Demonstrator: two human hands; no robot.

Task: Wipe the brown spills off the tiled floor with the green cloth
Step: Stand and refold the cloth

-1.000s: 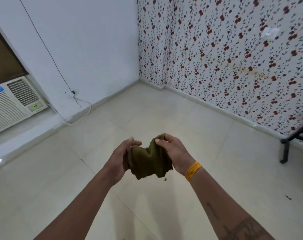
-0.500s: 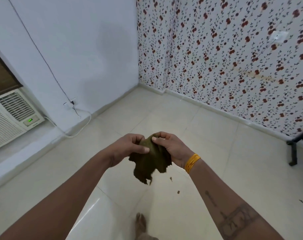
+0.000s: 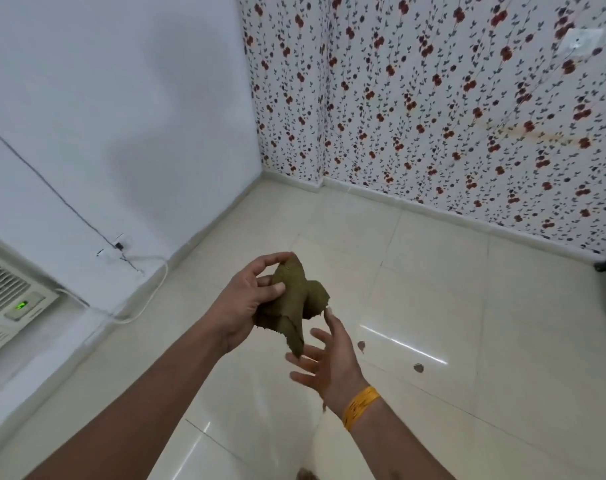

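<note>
Now that the right hand (image 3: 325,365) has let go, fingers spread just under the dangling green cloth (image 3: 296,303), only the left hand (image 3: 247,303) pinches it, bunched, above the tiled floor (image 3: 433,306). Wiping seems about to restart. Beyond, two small brown spills (image 3: 418,367) remain; farther marks I can't make out.

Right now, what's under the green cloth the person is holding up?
Below the green cloth, gripped by the left hand, the open right hand waits, then pale floor tiles with two small brown spots. Floor directly behind the cloth and hands is hidden.
</note>
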